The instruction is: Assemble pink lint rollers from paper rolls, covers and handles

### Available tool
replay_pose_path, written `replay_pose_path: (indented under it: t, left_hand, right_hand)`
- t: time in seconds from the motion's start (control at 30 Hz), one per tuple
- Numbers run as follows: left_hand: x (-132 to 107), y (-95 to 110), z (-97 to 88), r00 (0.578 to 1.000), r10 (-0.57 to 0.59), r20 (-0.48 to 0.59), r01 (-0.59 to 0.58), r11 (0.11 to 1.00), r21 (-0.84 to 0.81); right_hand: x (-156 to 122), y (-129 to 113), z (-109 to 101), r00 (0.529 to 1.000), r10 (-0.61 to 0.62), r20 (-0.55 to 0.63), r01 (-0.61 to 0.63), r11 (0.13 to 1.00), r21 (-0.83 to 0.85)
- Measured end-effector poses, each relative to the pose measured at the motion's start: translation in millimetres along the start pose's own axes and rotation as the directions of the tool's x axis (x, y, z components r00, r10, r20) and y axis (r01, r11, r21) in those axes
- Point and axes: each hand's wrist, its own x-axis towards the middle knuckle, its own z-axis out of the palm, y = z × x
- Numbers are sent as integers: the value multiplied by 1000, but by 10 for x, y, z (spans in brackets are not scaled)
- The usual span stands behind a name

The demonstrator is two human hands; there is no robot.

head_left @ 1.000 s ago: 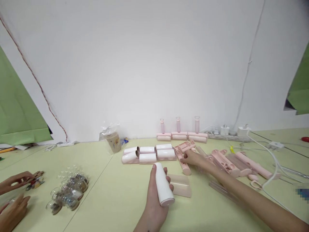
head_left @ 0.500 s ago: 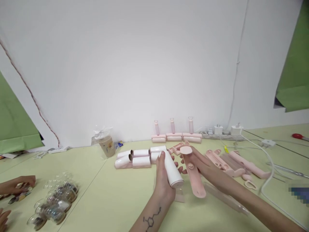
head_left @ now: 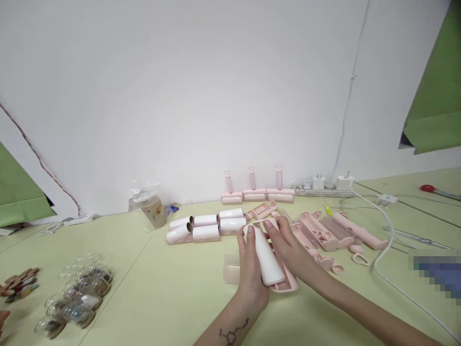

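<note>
My left hand (head_left: 252, 269) is wrapped around a white roll (head_left: 265, 255), thumb on one side and fingers round the back, so the roll lies slanted above the counter (head_left: 173, 298). My right hand (head_left: 288, 247) is closed on a pink handle piece (head_left: 286, 283), pressed along the right side of the roll, the two touching. I judge the roll light and stiff, a paper-wound tube with a smooth, perhaps tacky face, so it is best gripped around its middle. The pink piece looks like rigid, thin plastic, best held by its edges.

Just left of the roll a clear plastic cover (head_left: 231, 268) lies flat on the counter. Far left of the roll sits a cluster of small clear domed pieces (head_left: 77, 300). Beyond the roll, more white rolls (head_left: 207, 228) lie in a row. Right of the roll, other pink handle parts (head_left: 331, 230) are spread out, and a white cable (head_left: 387, 245) runs past them. Farthest from the roll, against the wall, three assembled pink rollers (head_left: 254, 190) stand upright, with a bagged cup (head_left: 153, 209) to their left and a power strip (head_left: 324, 188) to their right.
</note>
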Motion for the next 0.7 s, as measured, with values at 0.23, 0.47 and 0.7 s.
replay_pose_path:
  t: [0.23,0.47,0.7]
  left_hand:
    - [-41,63,46,990,104,100,-119,981,155]
    - [-186,410,-141,968,-86,237,-82,781,619]
    - [-489,380,-481,875,-380,300,-193,293,936]
  right_hand:
    - [-81,-88,-5,999,-33,-23,32,998,-53]
    - [-210,-244,-380,952,-106,289,215,900,-379]
    - [-526,-382,-456,786,21,618,489,591,-642]
